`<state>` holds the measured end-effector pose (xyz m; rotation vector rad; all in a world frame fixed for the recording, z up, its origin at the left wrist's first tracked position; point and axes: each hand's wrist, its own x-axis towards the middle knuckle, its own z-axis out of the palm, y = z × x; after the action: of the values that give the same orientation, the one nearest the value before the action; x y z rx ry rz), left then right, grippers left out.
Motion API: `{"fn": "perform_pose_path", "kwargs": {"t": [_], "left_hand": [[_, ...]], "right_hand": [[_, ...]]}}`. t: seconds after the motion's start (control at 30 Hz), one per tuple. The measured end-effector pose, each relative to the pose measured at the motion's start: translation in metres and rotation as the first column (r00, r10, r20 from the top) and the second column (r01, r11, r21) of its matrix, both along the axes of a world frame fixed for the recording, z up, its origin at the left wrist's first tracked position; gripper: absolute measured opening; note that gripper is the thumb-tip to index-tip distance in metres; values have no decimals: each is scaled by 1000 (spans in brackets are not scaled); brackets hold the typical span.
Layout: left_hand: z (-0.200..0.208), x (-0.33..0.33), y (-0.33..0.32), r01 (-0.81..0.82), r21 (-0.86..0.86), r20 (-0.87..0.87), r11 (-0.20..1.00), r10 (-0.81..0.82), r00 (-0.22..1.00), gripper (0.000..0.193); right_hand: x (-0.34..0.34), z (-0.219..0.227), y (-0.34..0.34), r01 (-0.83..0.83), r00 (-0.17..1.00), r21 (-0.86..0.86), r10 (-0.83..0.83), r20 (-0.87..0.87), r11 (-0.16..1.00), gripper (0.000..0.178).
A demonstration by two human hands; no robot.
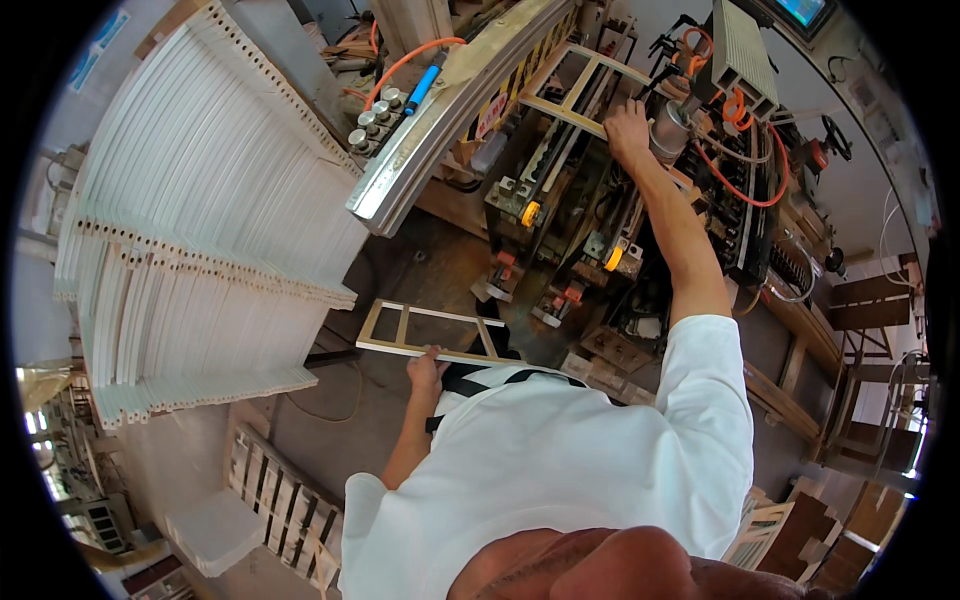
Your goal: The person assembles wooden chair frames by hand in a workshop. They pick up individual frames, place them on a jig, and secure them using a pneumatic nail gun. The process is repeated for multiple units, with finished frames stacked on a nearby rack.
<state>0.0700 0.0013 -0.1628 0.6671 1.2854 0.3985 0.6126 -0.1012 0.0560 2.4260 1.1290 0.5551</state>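
Low in front of my body, my left hand [426, 371] grips the long lower rail of a small wooden frame [402, 326]. This frame has pale edges and crossbars that split it into several openings. My right arm reaches forward over a machine, and my right hand [627, 132] is closed at the near right corner of a second wooden frame [578, 88]. That second frame lies across the machine's rails, beside a metal cylinder [670, 130]. The fingertips of my right hand are partly hidden.
Tall stacks of white slatted panels [200, 180] stand at the left. A long metal beam [440, 130] with a blue marker [423, 90] crosses above the machine [560, 200], which has yellow knobs. Orange hoses [745, 195] loop at the right. A wooden pallet [280, 490] sits lower left.
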Motion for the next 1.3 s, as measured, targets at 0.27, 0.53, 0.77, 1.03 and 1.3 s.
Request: {"fn": "perform_pose_path", "kwargs": {"t": [0.27, 0.53, 0.77, 1.03, 1.3], "left_hand": [[44, -4, -16, -1, 109, 5, 994, 0, 1000, 36], [121, -40, -22, 93, 396, 23, 913, -111, 994, 40], [230, -118, 3, 131, 742, 9, 658, -205, 979, 32], [399, -237, 38, -202, 914, 193, 351, 63, 979, 46], [500, -342, 205, -410, 881, 390, 237, 130, 912, 38]], "right_hand": [[-4, 1, 0, 44, 999, -56, -45, -19, 997, 14], [-7, 5, 8, 107, 993, -66, -110, -42, 992, 18], [24, -21, -3, 16, 998, 30, -17, 59, 999, 16], [-22, 9, 29, 14, 996, 145, -2, -88, 989, 30], [-202, 36, 62, -144, 724, 736, 578, -377, 661, 19]]}}
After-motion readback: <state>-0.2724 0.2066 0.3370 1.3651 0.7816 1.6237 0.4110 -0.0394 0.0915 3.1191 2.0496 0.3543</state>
